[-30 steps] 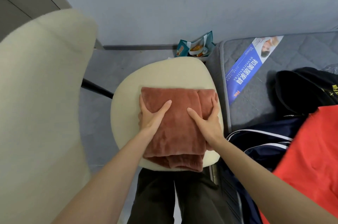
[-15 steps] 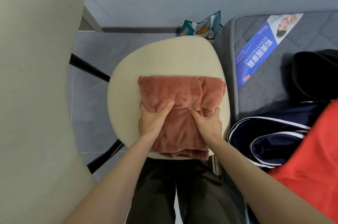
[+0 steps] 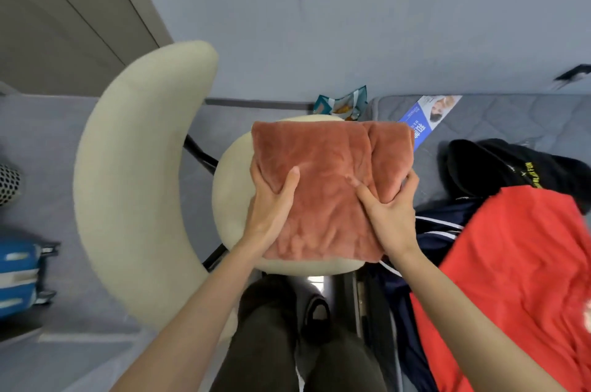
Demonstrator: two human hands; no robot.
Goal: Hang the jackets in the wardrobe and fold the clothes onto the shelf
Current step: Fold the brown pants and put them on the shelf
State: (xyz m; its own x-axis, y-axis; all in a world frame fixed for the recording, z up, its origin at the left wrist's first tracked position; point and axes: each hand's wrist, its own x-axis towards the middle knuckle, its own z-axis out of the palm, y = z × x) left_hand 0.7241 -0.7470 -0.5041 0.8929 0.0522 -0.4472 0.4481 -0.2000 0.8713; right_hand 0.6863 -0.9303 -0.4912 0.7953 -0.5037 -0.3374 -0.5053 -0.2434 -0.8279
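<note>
Now both hands grip a folded rust-coloured fleece garment point(image 3: 329, 167) over the cream chair seat point(image 3: 232, 193). The left hand point(image 3: 271, 209) clamps its left edge, thumb lying on top and fingers curled underneath. The right hand point(image 3: 390, 219) pinches the right side the same way, bunching the fabric. Whether the bundle touches the seat cannot be told. To the right, on the grey bed point(image 3: 511, 116), lie a red garment point(image 3: 527, 279), a navy jacket point(image 3: 441, 231) with white stripes and a black garment point(image 3: 499, 167).
</note>
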